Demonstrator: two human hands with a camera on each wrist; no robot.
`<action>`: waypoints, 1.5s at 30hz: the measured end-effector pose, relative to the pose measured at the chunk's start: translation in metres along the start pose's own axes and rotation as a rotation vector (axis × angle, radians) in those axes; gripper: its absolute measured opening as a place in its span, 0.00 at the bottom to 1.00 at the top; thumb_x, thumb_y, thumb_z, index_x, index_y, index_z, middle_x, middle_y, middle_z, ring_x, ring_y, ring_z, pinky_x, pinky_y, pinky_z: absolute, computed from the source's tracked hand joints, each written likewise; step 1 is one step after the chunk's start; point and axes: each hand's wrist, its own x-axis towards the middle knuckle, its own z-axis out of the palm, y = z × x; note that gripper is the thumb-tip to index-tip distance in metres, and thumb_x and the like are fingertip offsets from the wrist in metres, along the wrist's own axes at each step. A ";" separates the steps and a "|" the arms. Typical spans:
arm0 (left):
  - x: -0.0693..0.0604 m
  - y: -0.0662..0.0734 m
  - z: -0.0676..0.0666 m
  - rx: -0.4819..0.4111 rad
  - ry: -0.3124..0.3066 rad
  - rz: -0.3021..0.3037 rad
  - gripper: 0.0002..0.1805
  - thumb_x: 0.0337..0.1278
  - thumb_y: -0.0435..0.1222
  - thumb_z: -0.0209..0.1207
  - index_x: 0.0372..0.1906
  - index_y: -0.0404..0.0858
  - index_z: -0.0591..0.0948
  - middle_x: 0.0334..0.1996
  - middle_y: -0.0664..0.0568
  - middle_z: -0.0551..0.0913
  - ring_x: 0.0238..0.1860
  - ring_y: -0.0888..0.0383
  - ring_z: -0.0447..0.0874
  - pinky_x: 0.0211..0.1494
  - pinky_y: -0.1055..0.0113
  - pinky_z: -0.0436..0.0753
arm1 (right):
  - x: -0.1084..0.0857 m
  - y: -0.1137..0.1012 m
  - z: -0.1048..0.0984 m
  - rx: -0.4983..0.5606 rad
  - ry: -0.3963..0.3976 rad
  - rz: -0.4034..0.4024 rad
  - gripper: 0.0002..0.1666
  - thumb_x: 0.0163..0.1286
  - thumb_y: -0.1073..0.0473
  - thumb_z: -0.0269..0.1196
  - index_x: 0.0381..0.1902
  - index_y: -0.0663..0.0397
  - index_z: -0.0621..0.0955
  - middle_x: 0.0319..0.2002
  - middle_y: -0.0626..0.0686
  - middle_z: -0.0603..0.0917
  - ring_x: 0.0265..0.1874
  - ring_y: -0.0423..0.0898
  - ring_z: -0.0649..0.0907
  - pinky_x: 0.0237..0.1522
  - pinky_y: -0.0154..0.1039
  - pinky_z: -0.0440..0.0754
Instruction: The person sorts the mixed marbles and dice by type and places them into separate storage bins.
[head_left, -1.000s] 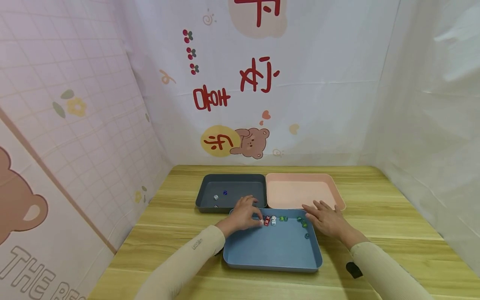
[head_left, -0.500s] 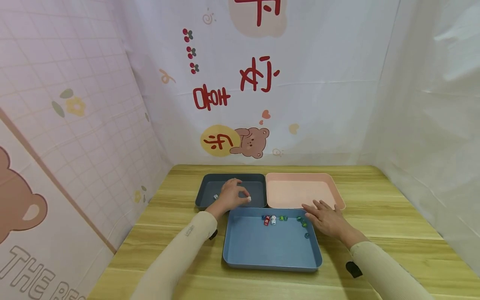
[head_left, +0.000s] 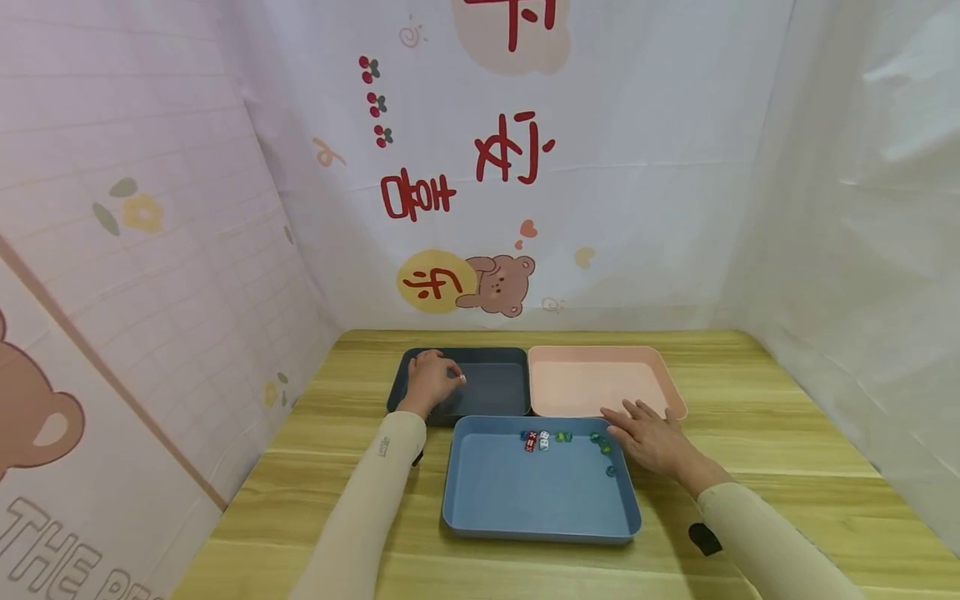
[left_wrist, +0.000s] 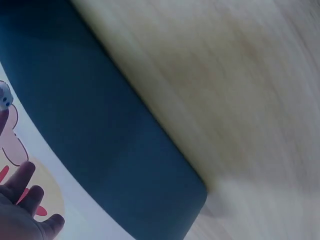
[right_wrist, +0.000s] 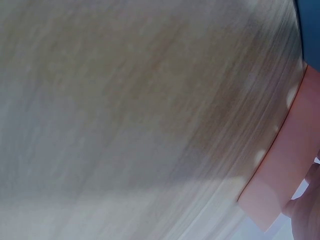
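Note:
My left hand is over the left part of the dark grey tray, pinching a small white die between thumb and finger. In the left wrist view the die shows dark pips, and other fingers spread away from it. The hand hides part of that tray. My right hand, its fingers extended, lies by the far right corner of the light blue tray. Inside this tray, along the far side, are red dice, white dice and green glass marbles.
A pink tray stands right of the dark tray, just behind the blue one. More greenish marbles lie in the blue tray's far right corner. All trays are on a wood-grain table, with a printed white cloth hanging behind.
My left hand has picked the white die from the blue tray, carried it over the dark tray and moved further left there. My right hand has stayed in place.

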 end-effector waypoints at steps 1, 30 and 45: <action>0.000 0.000 -0.001 0.002 0.003 -0.010 0.12 0.62 0.45 0.67 0.45 0.44 0.88 0.64 0.39 0.73 0.69 0.38 0.61 0.72 0.35 0.50 | 0.001 0.000 0.000 0.001 0.000 -0.001 0.27 0.80 0.45 0.49 0.70 0.48 0.74 0.68 0.68 0.68 0.68 0.72 0.64 0.60 0.79 0.52; -0.011 -0.020 -0.009 0.044 -0.038 0.032 0.29 0.65 0.49 0.63 0.67 0.42 0.77 0.66 0.38 0.71 0.69 0.38 0.63 0.71 0.40 0.58 | 0.006 0.007 -0.001 0.018 -0.007 -0.012 0.28 0.80 0.44 0.48 0.70 0.49 0.73 0.69 0.69 0.68 0.68 0.73 0.63 0.60 0.80 0.51; -0.033 -0.017 -0.013 -0.024 -0.101 0.148 0.27 0.65 0.48 0.63 0.65 0.40 0.78 0.66 0.37 0.71 0.69 0.38 0.63 0.70 0.38 0.60 | 0.003 0.006 0.002 0.020 0.007 -0.016 0.28 0.79 0.45 0.50 0.70 0.49 0.74 0.68 0.70 0.69 0.68 0.73 0.64 0.60 0.80 0.52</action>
